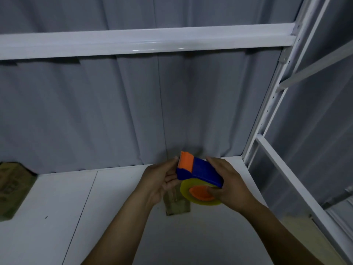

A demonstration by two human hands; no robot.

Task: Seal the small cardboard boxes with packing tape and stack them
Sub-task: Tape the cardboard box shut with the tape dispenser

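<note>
So here's where I'm at with the box job: honestly not far. I've got the tape dispenser up in the air over the white table, a bit right of the middle. My right hand is wrapped around the blue body, with the thumb pressed on the orange core of the tape roll. My left hand is pinching the nose end by the orange blade guard, thumb on top and fingers underneath. It's probably going for the loose end of the tape, but I can't make out the tape end itself, so that's a guess.

The small cardboard box sits flat on the table right under my hands, on the near side of them. Most of it is hidden behind my left wrist and the roll. There's something a bit shiny on its top, but I can't tell if that's a strip of tape or just light, so I wouldn't call it sealed.

No stack anywhere that I can see. There's more cardboard at the far left edge of the table, too dark and cropped to say what state it's in. So the taping is at most just begun, and the stacking is all still to do.
</note>
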